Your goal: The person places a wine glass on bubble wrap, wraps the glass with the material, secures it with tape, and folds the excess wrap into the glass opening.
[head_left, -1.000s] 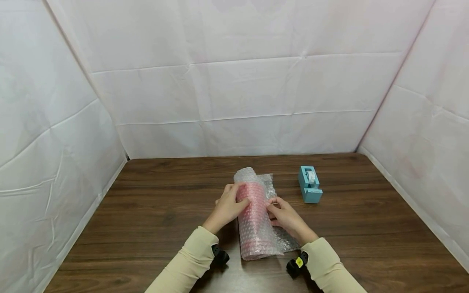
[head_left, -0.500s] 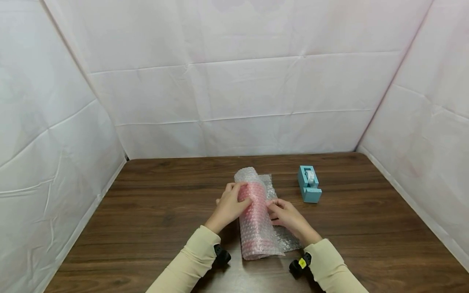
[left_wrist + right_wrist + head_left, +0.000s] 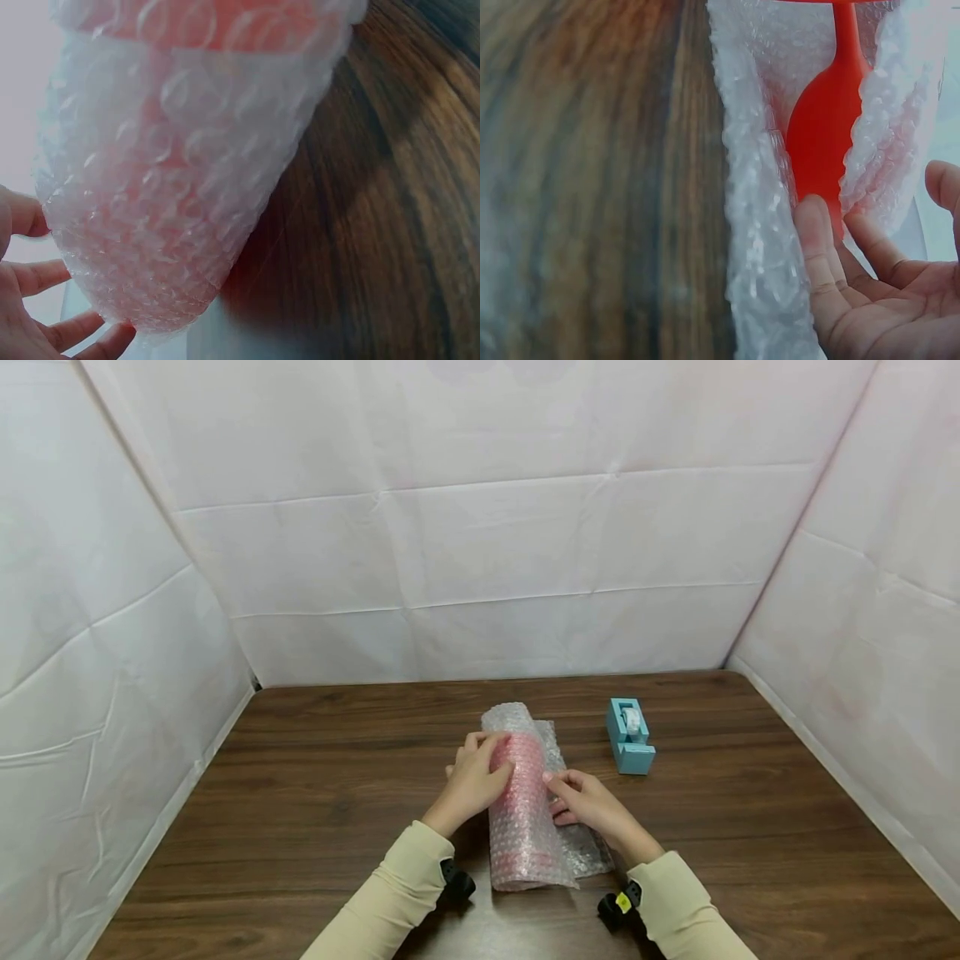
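Bubble wrap (image 3: 525, 847) lies rolled lengthwise near the middle of the dark wooden table (image 3: 330, 827), pointing away from the person, with a looser layer of the same film spread flat on the table along its right side. Within it is a red stemmed object (image 3: 825, 135) — its rounded body and narrow stem show plainly from the right wrist, through the gap between two edges of the film, while from the head it reads only as a pinkish colour through the bubbles. The left hand (image 3: 472, 781) rests on the left side and top of the roll, fingers spread and fairly straight, tips touching the film. The right hand (image 3: 588, 802) is at the right side, its fingers lightly bent at the gap, close to the red body, and its thumb well apart from them; whether a fingertip touches the red surface I cannot tell. Both arms wear cream sleeves (image 3: 378, 893), with a black device (image 3: 459, 883) at each wrist. Beyond the right hand — further back and to the right — stands a blue tape dispenser (image 3: 633, 757) with a pale roll in it.
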A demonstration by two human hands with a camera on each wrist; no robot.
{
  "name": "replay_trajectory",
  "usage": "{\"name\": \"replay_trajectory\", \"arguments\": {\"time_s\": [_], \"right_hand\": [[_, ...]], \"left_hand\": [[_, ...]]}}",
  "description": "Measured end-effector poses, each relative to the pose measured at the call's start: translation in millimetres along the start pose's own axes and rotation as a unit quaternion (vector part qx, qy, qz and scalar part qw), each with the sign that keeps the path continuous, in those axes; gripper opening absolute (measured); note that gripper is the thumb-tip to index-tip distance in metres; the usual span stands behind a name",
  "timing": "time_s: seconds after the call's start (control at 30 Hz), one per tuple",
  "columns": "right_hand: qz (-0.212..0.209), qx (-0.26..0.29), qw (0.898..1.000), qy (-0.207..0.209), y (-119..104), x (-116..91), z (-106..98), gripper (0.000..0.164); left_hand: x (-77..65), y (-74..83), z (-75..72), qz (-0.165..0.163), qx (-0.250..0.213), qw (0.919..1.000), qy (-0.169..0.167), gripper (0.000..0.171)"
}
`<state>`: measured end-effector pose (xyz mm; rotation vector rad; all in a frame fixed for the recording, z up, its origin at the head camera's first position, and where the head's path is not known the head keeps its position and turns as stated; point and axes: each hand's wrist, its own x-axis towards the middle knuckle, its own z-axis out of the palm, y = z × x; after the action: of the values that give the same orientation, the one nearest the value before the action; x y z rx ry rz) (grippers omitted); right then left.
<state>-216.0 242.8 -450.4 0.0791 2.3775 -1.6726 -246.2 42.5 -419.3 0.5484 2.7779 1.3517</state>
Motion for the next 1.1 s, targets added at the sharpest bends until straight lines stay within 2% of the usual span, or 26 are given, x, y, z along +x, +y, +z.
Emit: {"name": "replay_trajectory", "arguments": {"time_s": [0.2,0.33,0.57,0.8,1.1], "right_hand": [[-0.005,-0.012,1.000,0.004,0.5,-0.2,0.9,0.050],[-0.012,-0.012,1.000,0.001,2.7,0.6,1.2,0.048],[-0.017,-0.015,1.000,-0.006,3.5,0.5,0.8,0.051],[-0.015,-0.024,1.000,-0.007,4.5,0.3,-0.3,0.050],[0.002,-0.035,0.999,0.007,3.0,-1.2,-0.9,0.047]], "left_hand": [[1.0,0.7,-3.1,-0.003,-0.013,0.9998,-0.017,0.048],[0.1,0.5,-5.0,0.007,-0.010,0.9996,-0.026,0.051],[0.4,-0.7,-4.2,0.014,-0.035,0.9991,-0.019,0.054],[0.3,-0.9,-4.0,0.001,-0.035,0.9993,-0.011,0.057],[2.4,-1.9,-1.7,-0.026,-0.042,0.9984,-0.028,0.067]]}}
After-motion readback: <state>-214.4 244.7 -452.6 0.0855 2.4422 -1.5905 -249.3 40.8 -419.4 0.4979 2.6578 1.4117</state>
